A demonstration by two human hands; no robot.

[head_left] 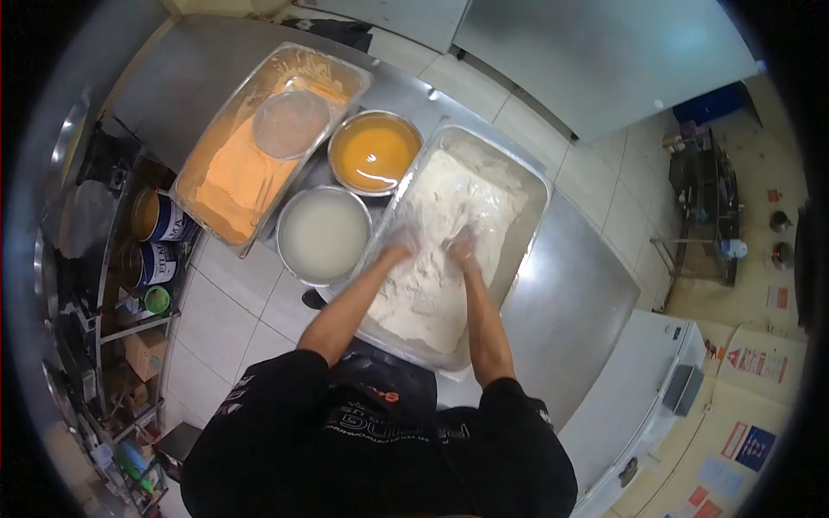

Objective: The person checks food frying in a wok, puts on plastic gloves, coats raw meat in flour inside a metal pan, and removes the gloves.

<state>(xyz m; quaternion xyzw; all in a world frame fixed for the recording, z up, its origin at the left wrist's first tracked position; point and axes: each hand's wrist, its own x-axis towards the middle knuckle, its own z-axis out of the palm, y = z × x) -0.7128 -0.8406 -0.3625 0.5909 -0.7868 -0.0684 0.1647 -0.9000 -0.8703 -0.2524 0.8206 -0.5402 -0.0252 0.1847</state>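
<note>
Currently, white powder (423, 315) is lying in the metal tray (528, 216), spreading around the left hand (403, 242) and right hand (463, 248); both are blurring, so I cannot tell whether they're gripping any.

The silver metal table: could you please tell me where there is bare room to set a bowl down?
Bare tabletop lies right of the rectangular metal tray of white powder and left of the rectangular tray of orange powder. Between them it is crowded: a round steel bowl of amber liquid and another of cloudy liquid.
</note>
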